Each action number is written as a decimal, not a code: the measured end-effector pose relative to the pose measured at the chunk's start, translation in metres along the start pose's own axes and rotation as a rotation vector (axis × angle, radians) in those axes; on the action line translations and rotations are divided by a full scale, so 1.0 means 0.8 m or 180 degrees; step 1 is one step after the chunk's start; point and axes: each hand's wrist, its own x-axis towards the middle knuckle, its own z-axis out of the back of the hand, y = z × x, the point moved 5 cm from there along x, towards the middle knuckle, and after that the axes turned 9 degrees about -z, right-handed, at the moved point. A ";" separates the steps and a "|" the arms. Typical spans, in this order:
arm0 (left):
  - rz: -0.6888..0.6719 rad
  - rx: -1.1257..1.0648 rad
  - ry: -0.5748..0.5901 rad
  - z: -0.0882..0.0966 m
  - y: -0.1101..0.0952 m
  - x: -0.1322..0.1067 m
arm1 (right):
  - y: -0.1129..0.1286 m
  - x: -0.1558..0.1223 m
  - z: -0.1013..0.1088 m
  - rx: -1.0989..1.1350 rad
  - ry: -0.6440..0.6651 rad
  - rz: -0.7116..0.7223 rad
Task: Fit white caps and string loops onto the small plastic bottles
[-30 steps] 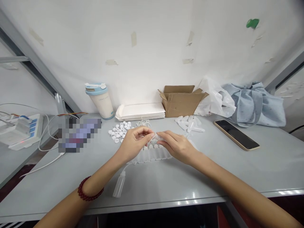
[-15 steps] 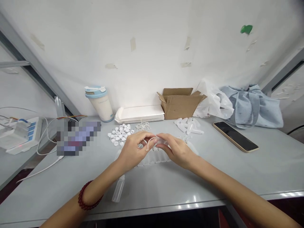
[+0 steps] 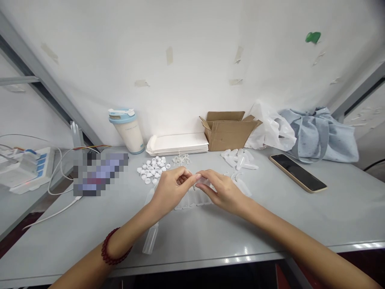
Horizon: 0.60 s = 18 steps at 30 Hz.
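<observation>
My left hand [image 3: 173, 188] and my right hand [image 3: 221, 189] meet fingertip to fingertip over the grey table [image 3: 270, 216]. Both pinch one small clear plastic vial [image 3: 202, 180] between them. Just below the hands lies a row of clear vials [image 3: 192, 200] side by side. A pile of small white caps [image 3: 152, 168] sits behind my left hand, with a tangle of thin white rings [image 3: 181, 159] beside it. Loose clear vials [image 3: 239, 158] lie behind my right hand. A small squeeze bottle [image 3: 150, 239] lies under my left forearm.
Along the wall stand a blue-lidded cup [image 3: 128, 130], a stack of white trays [image 3: 177, 143], an open cardboard box [image 3: 230, 129], a plastic bag [image 3: 272, 128] and a blue cloth bag [image 3: 321, 134]. A phone [image 3: 297, 172] lies at right. A power strip [image 3: 25, 168] with cables sits at left.
The thin white ring seen at my left fingertips half a second ago no longer shows. My fingertips have closed together on the vial. Both hands stay in place.
</observation>
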 end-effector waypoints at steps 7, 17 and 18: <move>-0.1286 0.0940 -0.0022 0.021 -0.036 0.003 | -0.010 0.008 0.002 0.2520 0.0622 -0.1660; -0.2428 0.1933 0.0298 0.000 -0.049 -0.024 | 0.001 0.005 -0.004 0.3310 0.1082 -0.1968; -0.2420 0.1961 0.0295 0.000 -0.049 -0.028 | 0.002 0.004 -0.006 0.3318 0.1140 -0.1945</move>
